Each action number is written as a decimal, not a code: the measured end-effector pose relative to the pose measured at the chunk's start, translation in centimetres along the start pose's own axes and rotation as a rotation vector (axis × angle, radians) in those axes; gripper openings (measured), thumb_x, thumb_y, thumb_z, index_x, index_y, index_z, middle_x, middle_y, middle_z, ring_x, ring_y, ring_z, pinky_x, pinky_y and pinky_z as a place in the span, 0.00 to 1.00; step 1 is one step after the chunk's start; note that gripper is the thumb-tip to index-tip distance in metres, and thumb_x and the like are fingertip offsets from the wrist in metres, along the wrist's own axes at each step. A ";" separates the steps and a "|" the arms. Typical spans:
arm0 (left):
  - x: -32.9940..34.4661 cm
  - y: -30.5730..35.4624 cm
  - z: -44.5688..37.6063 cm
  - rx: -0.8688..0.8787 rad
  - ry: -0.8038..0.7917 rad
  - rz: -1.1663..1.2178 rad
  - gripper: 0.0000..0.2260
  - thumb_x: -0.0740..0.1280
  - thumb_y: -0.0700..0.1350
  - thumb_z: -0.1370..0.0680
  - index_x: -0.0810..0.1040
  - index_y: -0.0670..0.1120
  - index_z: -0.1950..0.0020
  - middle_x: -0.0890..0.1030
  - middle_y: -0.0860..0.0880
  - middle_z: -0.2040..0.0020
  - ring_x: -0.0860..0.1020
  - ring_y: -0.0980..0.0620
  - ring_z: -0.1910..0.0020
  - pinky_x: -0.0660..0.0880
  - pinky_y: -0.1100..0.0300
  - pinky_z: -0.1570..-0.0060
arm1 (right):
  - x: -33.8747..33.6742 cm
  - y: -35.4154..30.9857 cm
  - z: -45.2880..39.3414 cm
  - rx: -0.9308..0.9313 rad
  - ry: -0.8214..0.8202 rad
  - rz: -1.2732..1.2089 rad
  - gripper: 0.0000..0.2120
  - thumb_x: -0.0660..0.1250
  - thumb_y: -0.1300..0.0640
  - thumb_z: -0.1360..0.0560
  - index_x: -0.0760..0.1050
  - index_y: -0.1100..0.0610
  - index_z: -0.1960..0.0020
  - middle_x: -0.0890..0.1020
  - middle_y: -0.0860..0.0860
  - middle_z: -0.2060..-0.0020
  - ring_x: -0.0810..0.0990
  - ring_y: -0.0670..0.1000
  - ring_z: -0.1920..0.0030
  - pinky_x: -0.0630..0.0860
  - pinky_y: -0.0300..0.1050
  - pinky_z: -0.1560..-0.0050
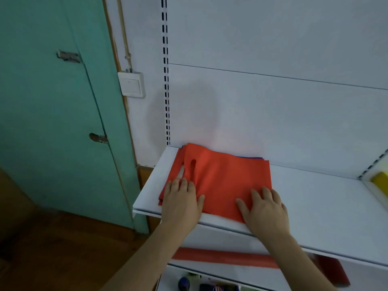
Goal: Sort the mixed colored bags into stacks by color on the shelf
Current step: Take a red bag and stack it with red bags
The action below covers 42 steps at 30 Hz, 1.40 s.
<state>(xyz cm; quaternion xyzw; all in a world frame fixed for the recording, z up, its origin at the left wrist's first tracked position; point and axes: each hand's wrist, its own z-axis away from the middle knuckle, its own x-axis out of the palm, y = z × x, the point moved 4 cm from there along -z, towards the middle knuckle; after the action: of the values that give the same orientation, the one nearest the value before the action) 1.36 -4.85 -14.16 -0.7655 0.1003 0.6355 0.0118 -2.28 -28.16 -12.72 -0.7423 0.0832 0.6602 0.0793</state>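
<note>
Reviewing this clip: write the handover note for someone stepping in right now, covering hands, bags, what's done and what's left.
Left hand: flat, fingers straight, on the near-left of the red bag stack.
Right hand: flat on the stack's near-right corner.
The stack lies on the white shelf; blue edges peek out beneath at the back, so it seems still mixed.
A yellow item sits at the far right.
Done: no separate colour stacks visible.
Left: separate the colours into stacks.

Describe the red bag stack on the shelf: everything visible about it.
The red bag stack is a flat pile of thin, matte, plastic-looking bags at the left end of the white shelf, its back edge near the rear panel. The top bag shows an oval handle cut-out near its left side. Edges are slightly fanned, and a sliver of blue peeks out at the back. The left hand and right hand rest flat on its front edge.
</note>
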 end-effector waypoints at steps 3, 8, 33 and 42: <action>0.3 1.0 0.5 0.055 0.031 0.047 0.25 0.52 0.60 0.14 0.70 0.51 0.22 0.69 0.47 0.21 0.60 0.43 0.19 0.56 0.43 0.20 | 0.2 0.2 0.2 0.017 0.037 -0.022 0.32 0.54 0.28 0.20 0.76 0.49 0.29 0.72 0.54 0.26 0.64 0.59 0.23 0.71 0.57 0.29; 0.0 -0.2 0.6 -0.088 -0.045 0.047 0.29 0.50 0.67 0.17 0.65 0.55 0.21 0.56 0.35 0.17 0.51 0.32 0.18 0.49 0.36 0.19 | 0.6 0.4 -0.2 0.011 0.060 -0.064 0.31 0.57 0.30 0.20 0.78 0.52 0.31 0.73 0.56 0.28 0.65 0.60 0.24 0.70 0.57 0.28; -4.4 0.1 -1.4 -0.145 0.143 0.712 0.16 0.68 0.44 0.18 0.77 0.54 0.30 0.79 0.52 0.33 0.80 0.55 0.40 0.74 0.70 0.44 | 0.1 6.0 -3.2 0.336 0.096 -0.480 0.14 0.69 0.57 0.22 0.82 0.56 0.37 0.86 0.58 0.49 0.83 0.63 0.46 0.79 0.54 0.46; -4.1 -2.9 -5.5 -0.327 -0.101 0.687 0.17 0.67 0.56 0.19 0.77 0.47 0.36 0.83 0.49 0.44 0.82 0.48 0.48 0.79 0.50 0.46 | -0.3 7.4 -2.4 0.302 0.222 -0.507 0.14 0.65 0.60 0.21 0.80 0.58 0.37 0.84 0.58 0.45 0.81 0.64 0.47 0.78 0.58 0.44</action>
<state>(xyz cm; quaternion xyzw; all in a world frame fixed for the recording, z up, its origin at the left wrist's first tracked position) 6.46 -2.29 -9.39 -0.6468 0.2479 0.6468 -0.3191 -1.63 -35.89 -12.24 -0.7866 0.0005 0.5147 0.3410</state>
